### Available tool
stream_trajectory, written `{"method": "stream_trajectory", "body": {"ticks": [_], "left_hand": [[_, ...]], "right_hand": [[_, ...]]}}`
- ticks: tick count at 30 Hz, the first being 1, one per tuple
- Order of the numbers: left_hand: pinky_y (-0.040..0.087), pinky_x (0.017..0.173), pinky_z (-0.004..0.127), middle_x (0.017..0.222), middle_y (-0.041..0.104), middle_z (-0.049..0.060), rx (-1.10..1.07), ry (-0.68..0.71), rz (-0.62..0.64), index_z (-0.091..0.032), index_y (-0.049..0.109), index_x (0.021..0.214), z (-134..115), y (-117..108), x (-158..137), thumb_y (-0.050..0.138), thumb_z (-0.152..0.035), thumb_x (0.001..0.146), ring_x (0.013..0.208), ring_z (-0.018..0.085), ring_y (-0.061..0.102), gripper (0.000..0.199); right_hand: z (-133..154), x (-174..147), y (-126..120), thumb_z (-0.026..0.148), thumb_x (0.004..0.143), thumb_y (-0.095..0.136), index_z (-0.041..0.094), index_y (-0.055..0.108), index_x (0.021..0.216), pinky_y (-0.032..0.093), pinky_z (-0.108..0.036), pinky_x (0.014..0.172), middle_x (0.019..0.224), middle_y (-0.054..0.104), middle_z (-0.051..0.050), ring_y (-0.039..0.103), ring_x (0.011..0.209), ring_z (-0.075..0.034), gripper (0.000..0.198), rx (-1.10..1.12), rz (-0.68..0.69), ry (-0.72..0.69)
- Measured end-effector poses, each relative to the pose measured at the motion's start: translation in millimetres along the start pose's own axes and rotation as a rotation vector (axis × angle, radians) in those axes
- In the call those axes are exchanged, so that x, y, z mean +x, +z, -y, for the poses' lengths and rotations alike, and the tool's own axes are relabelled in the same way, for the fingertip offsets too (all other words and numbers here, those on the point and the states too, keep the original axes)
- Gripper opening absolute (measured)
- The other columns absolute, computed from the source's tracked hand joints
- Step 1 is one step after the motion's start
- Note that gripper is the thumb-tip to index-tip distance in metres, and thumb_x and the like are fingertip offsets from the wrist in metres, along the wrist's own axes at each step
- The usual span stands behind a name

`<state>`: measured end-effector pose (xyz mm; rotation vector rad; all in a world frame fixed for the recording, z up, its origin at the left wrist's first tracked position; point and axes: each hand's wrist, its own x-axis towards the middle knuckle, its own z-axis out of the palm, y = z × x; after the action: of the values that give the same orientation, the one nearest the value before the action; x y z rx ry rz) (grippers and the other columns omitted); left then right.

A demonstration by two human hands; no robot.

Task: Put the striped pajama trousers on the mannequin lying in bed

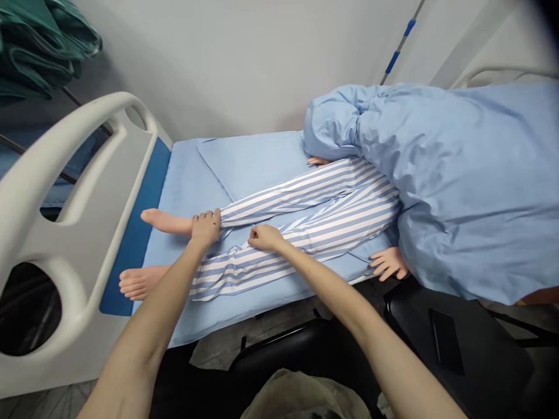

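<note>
Head view: blue quilt (458, 180) partly covers striped trousers (345, 233), black chair (493, 349) nearby.

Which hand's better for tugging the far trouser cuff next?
Probably the left hand: it's on the far ankle, beside that cuff. The right hand is farther along, by the near trouser leg.

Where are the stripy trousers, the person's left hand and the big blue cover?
Stripy trousers (334, 231): head view, thigh of the nearer leg.
Left hand (206, 227): head view, back of the hand.
Big blue cover (463, 180): head view, middle of its top.
</note>
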<state>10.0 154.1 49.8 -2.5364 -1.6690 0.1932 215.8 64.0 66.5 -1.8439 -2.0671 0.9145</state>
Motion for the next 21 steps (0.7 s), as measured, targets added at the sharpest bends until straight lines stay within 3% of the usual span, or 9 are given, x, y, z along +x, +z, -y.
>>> {"method": "stream_trajectory", "body": {"ticks": [2, 7, 9, 11, 13, 14, 16, 18, 21], "left_hand": [[0.031, 0.105, 0.052, 0.131, 0.055, 0.028, -0.003, -0.010, -0.035, -0.001, 0.035, 0.149, -1.4, 9.3, -2.5, 0.045, -0.024, 0.094, 0.118, 0.039, 0.050, 0.060], [0.027, 0.109, 0.056, 0.132, 0.055, 0.028, -0.137, -0.048, -0.064, -0.003, 0.038, 0.148, -2.5, 16.6, -7.9, 0.059, -0.030, 0.083, 0.124, 0.043, 0.049, 0.074], [0.029, 0.112, 0.054, 0.135, 0.055, 0.024, -0.328, -0.105, -0.211, -0.009, 0.045, 0.144, -3.7, 7.5, -6.4, 0.063, -0.031, 0.078, 0.127, 0.041, 0.048, 0.072], [0.037, 0.109, 0.047, 0.130, 0.060, 0.018, -0.623, -0.224, -0.476, -0.015, 0.053, 0.133, -6.4, -5.7, 3.1, 0.061, -0.029, 0.076, 0.124, 0.034, 0.053, 0.059], [0.048, 0.094, 0.039, 0.111, 0.066, 0.011, -0.989, -0.352, -0.691, -0.019, 0.058, 0.115, -9.5, -17.8, 22.4, 0.057, -0.027, 0.076, 0.103, 0.025, 0.062, 0.039], [0.051, 0.082, 0.034, 0.098, 0.066, 0.008, -1.168, -0.400, -0.731, -0.020, 0.058, 0.103, -11.0, -21.7, 35.0, 0.055, -0.026, 0.076, 0.088, 0.021, 0.063, 0.028], [0.046, 0.061, 0.027, 0.074, 0.059, 0.002, -1.423, -0.493, -0.693, -0.021, 0.053, 0.081, -13.4, -22.9, 61.4, 0.051, -0.026, 0.078, 0.062, 0.014, 0.054, 0.006], [0.035, 0.049, 0.025, 0.058, 0.049, -0.001, -1.499, -0.593, -0.548, -0.021, 0.046, 0.065, -15.6, -15.5, 82.6, 0.052, -0.026, 0.077, 0.049, 0.011, 0.041, 0.014], [0.025, 0.044, 0.025, 0.050, 0.041, -0.003, -1.437, -0.681, -0.301, -0.021, 0.044, 0.057, -17.5, 1.5, 95.4, 0.060, -0.025, 0.072, 0.045, 0.010, 0.032, 0.023]], "right_hand": [[2.3, 18.0, -13.1, 0.027, 0.085, 0.055, 0.015, 0.064, 0.075, 0.043, -0.022, 0.073, 0.078, 0.070, -0.002, 0.062, 0.077, -0.014, 0.018, 0.176, 0.004, -0.034], [19.1, 90.8, -37.8, 0.028, 0.084, 0.056, 0.017, 0.045, 0.062, 0.034, -0.019, 0.065, 0.059, 0.037, 0.006, 0.039, 0.062, -0.007, 0.027, 0.567, -0.290, -0.127], [24.5, 117.7, -35.1, 0.028, 0.084, 0.056, 0.019, 0.038, 0.060, 0.030, -0.019, 0.061, 0.058, 0.030, 0.007, 0.033, 0.059, -0.006, 0.031, 0.720, -0.319, -0.143], [26.6, 136.1, -25.6, 0.028, 0.083, 0.056, 0.020, 0.033, 0.057, 0.026, -0.021, 0.058, 0.055, 0.026, 0.007, 0.029, 0.057, -0.007, 0.036, 0.794, -0.347, -0.126], [26.6, 145.1, -14.6, 0.028, 0.081, 0.058, 0.020, 0.029, 0.055, 0.023, -0.022, 0.056, 0.054, 0.023, 0.007, 0.027, 0.056, -0.007, 0.039, 0.804, -0.376, -0.124], [26.5, 146.9, -10.5, 0.028, 0.080, 0.058, 0.020, 0.028, 0.055, 0.022, -0.023, 0.056, 0.054, 0.022, 0.006, 0.026, 0.057, -0.007, 0.040, 0.802, -0.384, -0.131], [26.8, 148.0, -8.6, 0.028, 0.080, 0.058, 0.020, 0.027, 0.055, 0.021, -0.024, 0.055, 0.055, 0.022, 0.006, 0.025, 0.057, -0.008, 0.040, 0.817, -0.384, -0.132], [26.7, 149.5, -16.1, 0.028, 0.081, 0.057, 0.021, 0.027, 0.056, 0.021, -0.024, 0.055, 0.056, 0.023, 0.006, 0.025, 0.057, -0.008, 0.040, 0.846, -0.385, -0.121], [18.8, 155.1, -38.6, 0.027, 0.082, 0.057, 0.020, 0.028, 0.057, 0.023, -0.023, 0.056, 0.058, 0.023, 0.005, 0.026, 0.058, -0.008, 0.040, 0.803, -0.423, -0.159]]}}
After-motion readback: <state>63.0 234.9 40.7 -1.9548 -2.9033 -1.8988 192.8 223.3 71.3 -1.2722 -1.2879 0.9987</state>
